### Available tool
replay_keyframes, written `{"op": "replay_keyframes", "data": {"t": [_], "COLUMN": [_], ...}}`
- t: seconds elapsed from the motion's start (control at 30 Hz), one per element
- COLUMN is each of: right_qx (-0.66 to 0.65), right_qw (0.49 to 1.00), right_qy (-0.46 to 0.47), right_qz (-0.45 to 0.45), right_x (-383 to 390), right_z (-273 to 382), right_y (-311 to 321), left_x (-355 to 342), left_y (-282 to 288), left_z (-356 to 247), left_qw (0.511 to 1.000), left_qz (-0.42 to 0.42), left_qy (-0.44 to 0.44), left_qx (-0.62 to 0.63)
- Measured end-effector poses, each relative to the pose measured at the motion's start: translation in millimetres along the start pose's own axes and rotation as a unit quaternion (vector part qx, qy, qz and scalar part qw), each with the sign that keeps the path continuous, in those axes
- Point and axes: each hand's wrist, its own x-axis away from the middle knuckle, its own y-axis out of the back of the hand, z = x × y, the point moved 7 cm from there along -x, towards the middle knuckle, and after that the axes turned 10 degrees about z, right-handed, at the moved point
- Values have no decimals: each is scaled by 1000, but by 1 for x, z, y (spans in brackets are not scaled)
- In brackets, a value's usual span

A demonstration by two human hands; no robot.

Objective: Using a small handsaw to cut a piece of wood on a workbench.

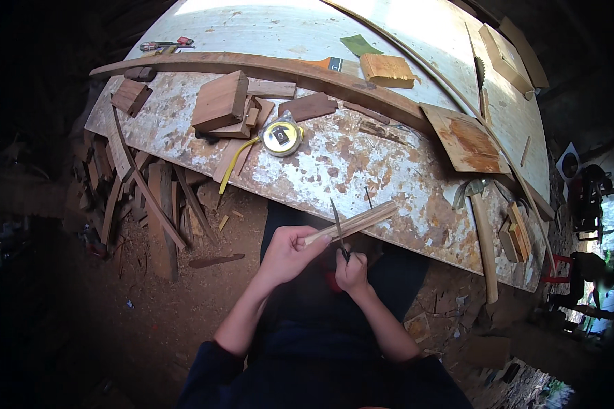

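My left hand (292,253) is closed on one end of a narrow wooden strip (365,219), which slants up to the right over the table's near edge. A knife (336,215) with a thin dark blade crosses the strip close to my left fingertips. Its dark handle sits in my closed right hand (352,273), just below the strip. Whether the blade cuts into the wood or only rests against it, I cannot tell. A nail (368,198) stands up from the tabletop beyond the strip.
Paint-stained worktable (416,221) ahead. A yellow tape measure (281,136) lies near wood blocks (220,101). Rightward are a hammer (483,238), a thin board (462,140) and a handsaw (483,82). A long beam (266,66) spans the table; scrap wood (160,218) leans at left.
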Motion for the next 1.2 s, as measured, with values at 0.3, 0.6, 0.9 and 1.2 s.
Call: {"op": "replay_keyframes", "data": {"t": [0.3,0.6,0.9,1.2], "right_qx": [-23,-2,-7,1], "right_qw": [999,999,1000,999], "right_qy": [-34,-34,17,-41], "right_qz": [5,34,-24,17], "right_x": [9,9,6,31], "right_z": [-13,-8,5,-26], "right_y": [-4,-2,6,-3], "left_x": [0,4,8,6], "left_y": [-1,-5,-5,-8], "left_z": [2,-12,-9,-23], "left_qw": [996,997,992,984], "left_qz": [-3,-21,-23,-29], "left_qy": [14,18,8,-16], "left_qx": [-83,-75,-124,-177]}}
